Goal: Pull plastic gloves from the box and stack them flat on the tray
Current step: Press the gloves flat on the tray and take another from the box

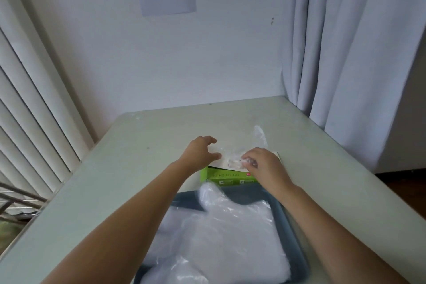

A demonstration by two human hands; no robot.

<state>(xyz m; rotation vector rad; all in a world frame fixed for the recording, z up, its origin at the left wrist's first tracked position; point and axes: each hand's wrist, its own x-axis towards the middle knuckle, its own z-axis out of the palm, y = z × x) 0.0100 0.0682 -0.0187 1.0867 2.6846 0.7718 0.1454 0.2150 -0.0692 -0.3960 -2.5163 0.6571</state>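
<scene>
Thin, glossy, translucent plastic gloves (221, 233); smooth dark plastic tray (290, 233); printed green cardboard box (227, 176); matt pale table (129, 168).

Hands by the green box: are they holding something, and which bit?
The right hand pinches a plastic glove by its crumpled end at the box opening. Whether the left hand grips anything cannot be told.
</scene>
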